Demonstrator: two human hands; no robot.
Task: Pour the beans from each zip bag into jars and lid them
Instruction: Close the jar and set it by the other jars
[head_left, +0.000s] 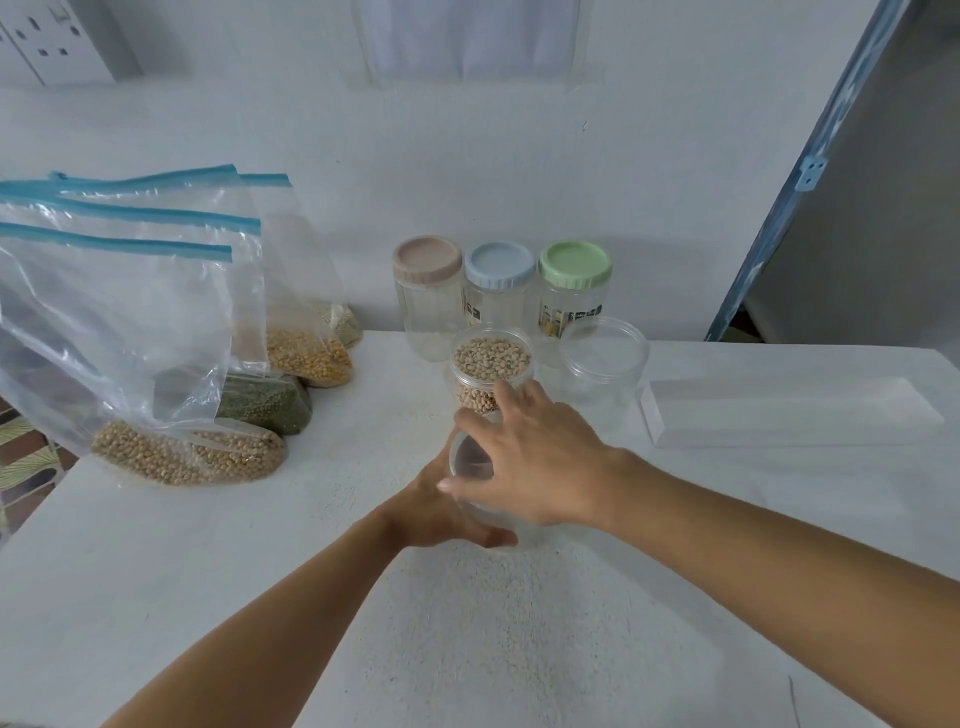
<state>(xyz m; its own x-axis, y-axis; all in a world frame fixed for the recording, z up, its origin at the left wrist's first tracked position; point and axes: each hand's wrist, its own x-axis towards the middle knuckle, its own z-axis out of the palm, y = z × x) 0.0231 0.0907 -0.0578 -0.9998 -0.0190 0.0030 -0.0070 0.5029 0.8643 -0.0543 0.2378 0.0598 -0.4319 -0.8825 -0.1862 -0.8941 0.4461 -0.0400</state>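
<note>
Gripping clear container (470, 460) with left hand (441, 514) beneath and right hand (540, 462) curled over the top. Holding it tilted, just before open, filled bean jar (491, 358). Bags (187, 452) left, empty jar (605, 358) right.

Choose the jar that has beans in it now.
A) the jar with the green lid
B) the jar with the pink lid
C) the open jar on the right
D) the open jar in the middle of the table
D: the middle open jar is full of pale beans nearly to its rim; the right open jar is clear and empty.
</note>
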